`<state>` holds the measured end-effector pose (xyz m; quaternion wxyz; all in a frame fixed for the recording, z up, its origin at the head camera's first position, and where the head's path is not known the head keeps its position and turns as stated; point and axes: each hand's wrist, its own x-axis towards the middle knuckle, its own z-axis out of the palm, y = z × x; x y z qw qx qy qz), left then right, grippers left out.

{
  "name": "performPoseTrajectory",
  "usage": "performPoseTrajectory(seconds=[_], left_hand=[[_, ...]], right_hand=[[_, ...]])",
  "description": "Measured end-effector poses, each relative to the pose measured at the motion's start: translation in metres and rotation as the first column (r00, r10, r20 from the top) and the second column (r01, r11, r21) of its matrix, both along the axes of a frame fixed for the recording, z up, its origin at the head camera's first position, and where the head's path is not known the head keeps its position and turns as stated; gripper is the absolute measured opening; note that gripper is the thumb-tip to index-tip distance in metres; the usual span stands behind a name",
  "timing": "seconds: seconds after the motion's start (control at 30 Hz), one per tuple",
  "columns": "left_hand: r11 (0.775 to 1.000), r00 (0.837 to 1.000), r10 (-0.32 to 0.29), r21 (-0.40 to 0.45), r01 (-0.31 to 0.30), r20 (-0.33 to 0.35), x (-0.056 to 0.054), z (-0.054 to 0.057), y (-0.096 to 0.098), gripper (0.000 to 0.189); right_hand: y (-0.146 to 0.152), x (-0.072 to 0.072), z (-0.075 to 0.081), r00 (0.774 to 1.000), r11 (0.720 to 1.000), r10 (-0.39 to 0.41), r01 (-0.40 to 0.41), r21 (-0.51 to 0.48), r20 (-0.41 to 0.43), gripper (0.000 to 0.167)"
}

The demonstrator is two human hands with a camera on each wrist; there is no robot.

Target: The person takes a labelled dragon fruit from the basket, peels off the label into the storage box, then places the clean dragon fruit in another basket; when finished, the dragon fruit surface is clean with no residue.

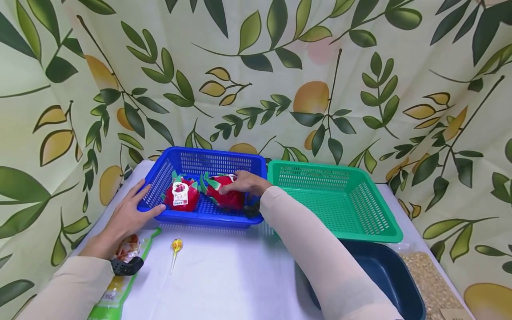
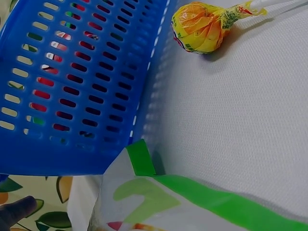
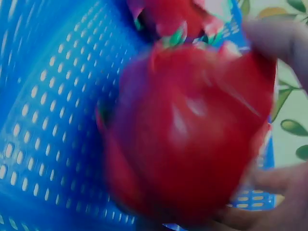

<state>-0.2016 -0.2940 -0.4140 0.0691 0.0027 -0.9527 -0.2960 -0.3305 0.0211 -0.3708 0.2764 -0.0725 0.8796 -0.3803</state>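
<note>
Two red dragon fruits with green-tipped scales lie in a blue plastic basket (image 1: 216,218) at the back left. My right hand (image 1: 249,183) grips the right dragon fruit (image 1: 226,195), its thumb and fingers around it; the right wrist view shows this dragon fruit (image 3: 187,130) large and blurred. Beside it sits the left dragon fruit (image 1: 192,200), which has a white label. My left hand (image 1: 130,211) is at the basket's front left corner, fingers extended, the thumb tip by the rim. Only one fingertip (image 2: 21,211) of it shows in the left wrist view.
A lollipop (image 1: 177,245) in yellow wrapping lies before the blue basket. Under my left wrist is a green-edged snack bag (image 1: 110,302). To the right stand a green basket (image 1: 332,209) and a dark blue basin (image 1: 384,271), with a bag of grains (image 1: 430,280) at the edge.
</note>
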Motion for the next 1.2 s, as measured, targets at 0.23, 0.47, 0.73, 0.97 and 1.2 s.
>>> performPoseTrajectory(seconds=[0.23, 0.47, 0.73, 0.97, 1.2], left_hand=[[1.000, 1.000, 0.008, 0.000, -0.008, 0.012, 0.000, 0.000, 0.001, 0.094], [1.000, 1.000, -0.009, 0.005, 0.009, 0.004, -0.004, 0.001, 0.004, 0.094], [1.000, 1.000, -0.008, 0.006, 0.008, -0.014, 0.000, -0.001, -0.001, 0.094], [1.000, 1.000, -0.004, 0.012, 0.004, -0.012, 0.002, -0.004, -0.003, 0.095], [1.000, 1.000, -0.016, 0.014, 0.017, -0.012, -0.002, -0.001, -0.002, 0.094]], right_hand=[[0.008, 0.007, 0.012, 0.932, 0.992, 0.036, 0.011, 0.127, -0.360, 0.101], [0.031, 0.036, 0.029, 0.831, 0.993, 0.055, 0.013, 0.119, -0.554, 0.100], [0.045, 0.093, 0.035, 0.757, 0.999, -0.032, 0.019, -0.026, -0.653, 0.095], [0.058, 0.152, 0.025, 0.674, 0.990, -0.069, -0.043, -0.131, -0.735, 0.089], [0.077, 0.211, -0.007, 0.648, 0.972, -0.058, -0.138, -0.192, -0.760, 0.087]])
